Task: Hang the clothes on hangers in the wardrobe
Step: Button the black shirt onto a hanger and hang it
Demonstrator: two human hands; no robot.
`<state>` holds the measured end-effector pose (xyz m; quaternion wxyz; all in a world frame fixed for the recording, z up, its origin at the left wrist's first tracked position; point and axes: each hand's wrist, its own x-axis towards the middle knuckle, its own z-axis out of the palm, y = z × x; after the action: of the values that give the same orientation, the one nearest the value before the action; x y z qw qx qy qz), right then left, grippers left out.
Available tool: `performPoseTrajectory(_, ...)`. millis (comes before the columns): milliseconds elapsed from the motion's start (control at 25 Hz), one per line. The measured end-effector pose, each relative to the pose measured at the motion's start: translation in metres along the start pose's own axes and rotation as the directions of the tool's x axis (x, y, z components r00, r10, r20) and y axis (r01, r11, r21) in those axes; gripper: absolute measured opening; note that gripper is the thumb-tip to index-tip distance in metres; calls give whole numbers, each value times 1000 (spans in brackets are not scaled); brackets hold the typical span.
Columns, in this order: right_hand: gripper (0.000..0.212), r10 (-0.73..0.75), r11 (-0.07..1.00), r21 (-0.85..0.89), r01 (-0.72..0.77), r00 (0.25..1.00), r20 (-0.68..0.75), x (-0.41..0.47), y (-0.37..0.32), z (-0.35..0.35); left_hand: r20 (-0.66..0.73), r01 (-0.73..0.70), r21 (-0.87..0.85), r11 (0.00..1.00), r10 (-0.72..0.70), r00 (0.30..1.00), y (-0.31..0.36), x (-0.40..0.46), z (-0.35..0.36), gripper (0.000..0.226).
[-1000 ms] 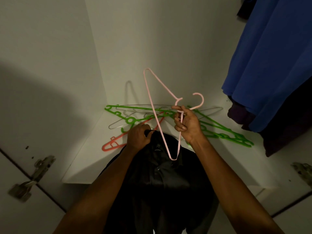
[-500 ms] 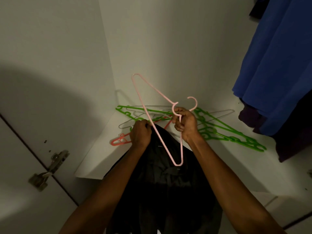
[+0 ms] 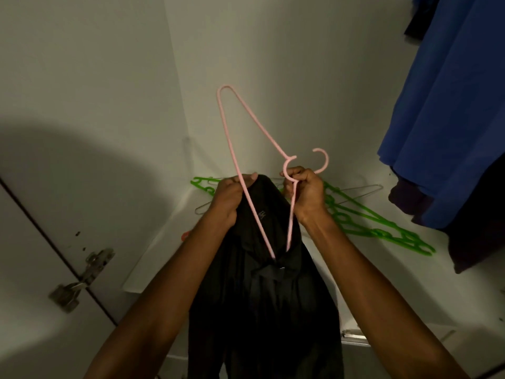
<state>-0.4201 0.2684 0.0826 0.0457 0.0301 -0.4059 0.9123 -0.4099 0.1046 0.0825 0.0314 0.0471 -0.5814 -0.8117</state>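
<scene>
A black shirt (image 3: 273, 296) hangs down between my forearms in front of the wardrobe shelf. My left hand (image 3: 229, 198) grips the shirt's top edge at the collar. My right hand (image 3: 306, 192) is closed around the neck of a pink hanger (image 3: 232, 149), just below its hook. The hanger stands tilted, one end pointing up along the back wall, its lower end tucked into the shirt's neck opening and hidden there.
Several green hangers (image 3: 363, 222) and a wire hanger (image 3: 363, 191) lie on the white shelf (image 3: 164, 250) behind the shirt. A blue garment (image 3: 451, 105) and darker clothes (image 3: 475, 242) hang at the right. A door hinge (image 3: 79, 280) sits lower left.
Both hands have lifted the shirt and hanger higher. The hanger's lower end, which lay over the shirt before, now sits inside the neck opening. The red hanger is mostly covered.
</scene>
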Motion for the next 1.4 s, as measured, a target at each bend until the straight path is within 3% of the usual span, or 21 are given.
performPoseTrajectory(120,25,-115,963,-238,125,992,56,8,-25,-12,18,111,-49,993,-110,994,34,6,-2,18)
performPoseTrajectory(240,24,-112,894,-432,115,993,33,11,-44,-28,120,274,-59,960,-266,957,58,12,5,17)
performPoseTrajectory(360,25,-65,899,-437,30,996,-66,6,-51,-30,173,288,-64,956,-273,946,74,11,18,23)
performPoseTrajectory(560,30,141,902,-396,-172,984,-106,-11,-42,-27,195,246,-200,949,-207,959,99,10,24,70)
performPoseTrajectory(680,35,178,922,-338,-187,982,-59,-15,-35,-28,139,104,-230,968,-73,988,106,7,24,39)
performPoseTrajectory(880,40,80,934,-342,-103,993,-82,-23,-26,-43,150,141,-217,966,-110,982,107,8,4,76)
performPoseTrajectory(1040,38,-67,943,-332,15,987,-146,-19,-42,-48,121,68,-92,993,-56,991,115,15,-4,42)
performPoseTrajectory(1160,36,-166,916,-393,78,967,-193,-20,-60,-44,160,151,-44,988,-142,977,116,21,-13,51)
performPoseTrajectory(1280,22,-213,873,-482,76,948,-237,-26,-64,-40,332,235,-99,967,-190,924,103,23,-27,67)
performPoseTrajectory(1360,22,-236,847,-528,59,932,-274,-25,-63,-44,416,266,-25,964,-232,879,86,28,-37,58)
performPoseTrajectory(1400,24,-244,840,-541,51,924,-293,-24,-62,-47,393,285,22,958,-270,879,75,33,-42,44)
